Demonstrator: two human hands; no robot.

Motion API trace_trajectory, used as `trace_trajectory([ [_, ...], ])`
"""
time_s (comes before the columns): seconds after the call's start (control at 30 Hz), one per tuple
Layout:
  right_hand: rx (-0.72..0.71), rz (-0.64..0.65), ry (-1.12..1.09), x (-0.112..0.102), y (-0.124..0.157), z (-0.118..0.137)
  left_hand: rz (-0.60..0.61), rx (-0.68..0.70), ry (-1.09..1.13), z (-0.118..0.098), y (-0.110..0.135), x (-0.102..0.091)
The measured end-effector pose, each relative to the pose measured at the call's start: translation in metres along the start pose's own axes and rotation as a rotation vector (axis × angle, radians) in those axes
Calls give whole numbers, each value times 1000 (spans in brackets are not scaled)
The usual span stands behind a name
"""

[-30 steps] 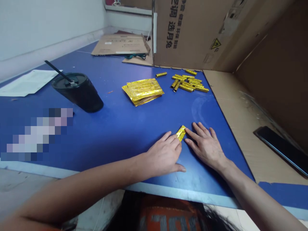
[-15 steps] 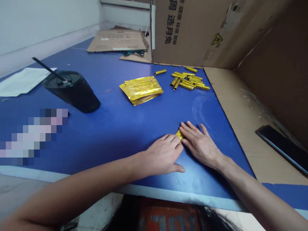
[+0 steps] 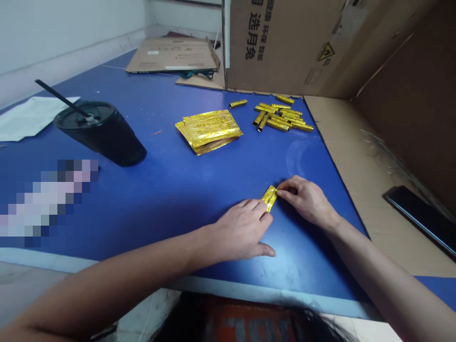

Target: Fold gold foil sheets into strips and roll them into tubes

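A small gold foil sheet (image 3: pixel 270 196), folded into a narrow strip with a crease along it, lies on the blue tabletop. My left hand (image 3: pixel 245 228) presses its lower end down with curled fingers, thumb stuck out to the side. The foil's upper right edge is pinched between the thumb and forefinger of my right hand (image 3: pixel 309 202). Beyond the hands rests a stack of flat gold foil sheets (image 3: pixel 212 129). Several rolled gold foil tubes (image 3: pixel 281 116) form a loose pile at the back right, and a single tube (image 3: pixel 238 103) lies apart from them.
On the left stand a dark tumbler (image 3: pixel 103 133) with a straw and a white sheet (image 3: pixel 30 118). A large cardboard box (image 3: pixel 285 52) borders the back right. A phone (image 3: pixel 420 218) lies on cardboard at the right; flat cardboard (image 3: pixel 171 54) lies at the back.
My right hand has gone from lying flat on the foil to pinching its edge, so more of the foil shows. The left hand has stayed in place. The view has shifted slightly.
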State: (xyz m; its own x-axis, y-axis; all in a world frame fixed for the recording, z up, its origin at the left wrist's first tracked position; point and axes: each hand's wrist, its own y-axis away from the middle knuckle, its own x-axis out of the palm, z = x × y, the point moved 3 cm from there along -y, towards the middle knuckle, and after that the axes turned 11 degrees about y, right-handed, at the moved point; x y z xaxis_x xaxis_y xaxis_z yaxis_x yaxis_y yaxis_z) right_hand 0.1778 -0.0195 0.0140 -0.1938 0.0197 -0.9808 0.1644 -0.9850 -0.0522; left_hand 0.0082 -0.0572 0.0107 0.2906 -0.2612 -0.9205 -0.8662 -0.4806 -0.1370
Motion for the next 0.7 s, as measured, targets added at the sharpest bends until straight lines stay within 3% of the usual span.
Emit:
trace_trajectory([
  [0.2,78,223,55,-4,-12,4,20,-14,11,-1,-2,-2],
  [0.7,69,207,217,-2,-11,5,35,-8,-18,0,-1,0],
])
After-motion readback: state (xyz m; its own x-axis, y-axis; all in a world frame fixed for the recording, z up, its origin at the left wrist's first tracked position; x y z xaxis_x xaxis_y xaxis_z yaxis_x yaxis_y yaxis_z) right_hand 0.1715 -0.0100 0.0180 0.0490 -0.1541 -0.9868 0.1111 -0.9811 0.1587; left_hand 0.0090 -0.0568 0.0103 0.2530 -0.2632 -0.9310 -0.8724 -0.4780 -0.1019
